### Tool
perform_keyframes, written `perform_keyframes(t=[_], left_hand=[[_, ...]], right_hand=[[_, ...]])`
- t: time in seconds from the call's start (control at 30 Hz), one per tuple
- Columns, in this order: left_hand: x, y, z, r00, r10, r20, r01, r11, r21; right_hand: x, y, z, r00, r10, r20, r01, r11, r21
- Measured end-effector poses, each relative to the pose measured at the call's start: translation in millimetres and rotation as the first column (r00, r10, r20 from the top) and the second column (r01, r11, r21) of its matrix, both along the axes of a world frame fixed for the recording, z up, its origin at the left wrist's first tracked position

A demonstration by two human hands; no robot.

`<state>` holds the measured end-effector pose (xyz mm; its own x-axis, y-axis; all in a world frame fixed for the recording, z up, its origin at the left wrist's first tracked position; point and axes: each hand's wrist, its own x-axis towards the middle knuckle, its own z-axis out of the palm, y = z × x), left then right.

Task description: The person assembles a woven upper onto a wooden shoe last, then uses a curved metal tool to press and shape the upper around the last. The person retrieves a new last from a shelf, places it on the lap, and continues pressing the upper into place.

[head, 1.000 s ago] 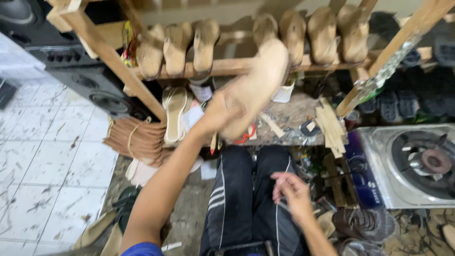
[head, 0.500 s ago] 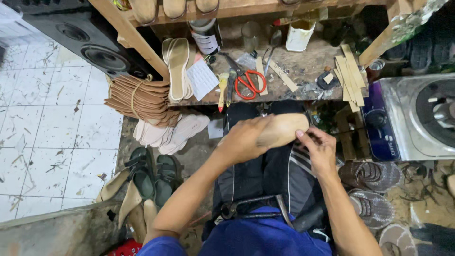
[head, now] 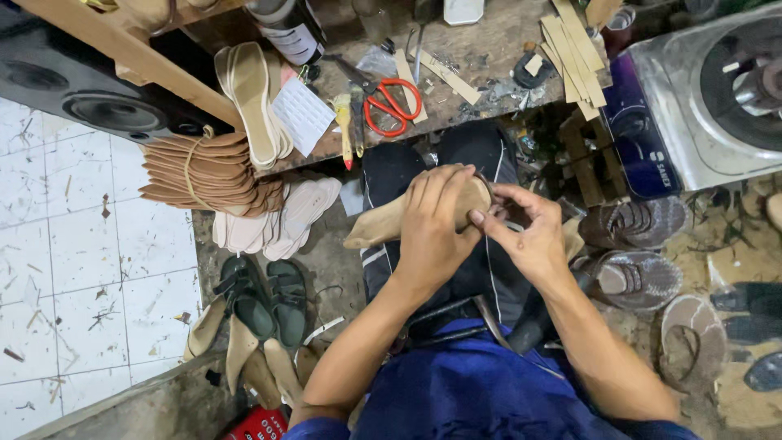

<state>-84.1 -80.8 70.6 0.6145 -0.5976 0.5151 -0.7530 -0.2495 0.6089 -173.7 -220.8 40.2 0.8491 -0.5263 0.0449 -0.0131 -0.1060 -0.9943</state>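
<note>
Two hands hold a tan shoe form over the person's lap.

The left hand (head: 436,224) is wrapped over the top of the wooden shoe form (head: 383,226), its grip closed tight on it. The right hand (head: 529,236) pinches the other end of the form with thumb and fingers, so its grip is closed there too. The form lies tilted across the dark trousers, just below the bench (head: 481,90). On the bench lie red scissors (head: 391,104), a small brush (head: 343,122) and strips of light card (head: 574,49). A tied bundle of brown soles (head: 204,173) sits to the left, with pale soles (head: 277,222) beside it. Green sandals (head: 265,297) rest on the floor.
</note>
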Motion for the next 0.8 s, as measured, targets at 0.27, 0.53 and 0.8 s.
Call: perform_keyframes(t=[0.27, 0.53, 0.8], left_hand=[[-4.1, -4.6, -4.0, 0.999, 0.018, -0.026, -0.017, 0.999, 0.038], [-3.3, -17.2, -10.8, 0.999, 0.017, -0.028, -0.012, 0.988, 0.155], [-1.1, 50.5, -25.4, 0.956, 0.288, -0.056, -0.282, 0.955, 0.086]], right_hand=[[-0.3, -0.1, 7.9, 0.998, -0.022, 0.05, 0.039, 0.928, -0.37], [6.8, -14.2, -16.0, 0.992, -0.092, -0.084, 0.066, 0.961, -0.267], [26.4, -52.7, -79.8, 0.987, -0.133, -0.085, 0.155, 0.923, 0.352]])
